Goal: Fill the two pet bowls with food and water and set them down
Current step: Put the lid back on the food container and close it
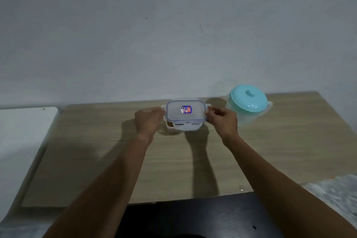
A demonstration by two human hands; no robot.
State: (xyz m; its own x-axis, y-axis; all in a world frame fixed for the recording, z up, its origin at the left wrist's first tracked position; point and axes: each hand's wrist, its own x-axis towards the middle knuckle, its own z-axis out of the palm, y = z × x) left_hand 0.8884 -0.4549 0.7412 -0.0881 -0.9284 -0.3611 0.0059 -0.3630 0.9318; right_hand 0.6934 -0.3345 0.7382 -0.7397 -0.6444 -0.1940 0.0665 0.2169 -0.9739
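A small clear food container (181, 125) with a clip-on lid (185, 111) stands near the back of the wooden table (173, 160). The lid carries a blue and red sticker, and something brownish shows through the container's wall. My left hand (147, 120) grips the lid's left edge. My right hand (222, 120) pinches the lid's right edge. The lid sits slightly tilted above the container body. A clear water jug (249, 111) with a turquoise lid stands to the right of my right hand. No pet bowls are in view.
A pale wall rises straight behind the table. A white surface (25, 131) adjoins the table on the left. A grey speckled floor patch (336, 197) shows at lower right, and a dark object (193, 218) lies below the table's front edge.
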